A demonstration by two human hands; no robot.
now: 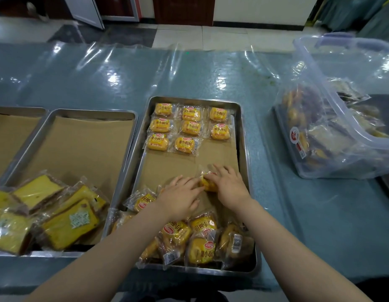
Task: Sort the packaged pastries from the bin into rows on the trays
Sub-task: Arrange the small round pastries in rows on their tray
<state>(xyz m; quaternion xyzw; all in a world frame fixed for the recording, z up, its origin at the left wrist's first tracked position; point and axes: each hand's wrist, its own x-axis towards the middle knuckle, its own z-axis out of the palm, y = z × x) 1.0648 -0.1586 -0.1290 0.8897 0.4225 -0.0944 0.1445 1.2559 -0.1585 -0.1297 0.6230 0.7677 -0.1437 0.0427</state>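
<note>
Both my hands rest on one small bread packet (207, 183) mid-tray (243, 149), right grip (228, 184) curled round it, left grip (181, 194) flat-fingered beside it (light, squashy, slick film, so I'd pinch the crimped ends).

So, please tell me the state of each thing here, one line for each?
Right tray: partly filled, eight small buns in rows at the far end, a loose heap at the near end.
Middle tray: paper-lined, cake slices piled at the near end.
Bin: tilted, holds packaged pastries.
Left hand: fingers flat, touching a packet.
Right hand: fingers on the same bun packet.
Table cover: wrinkled clear plastic.
</note>
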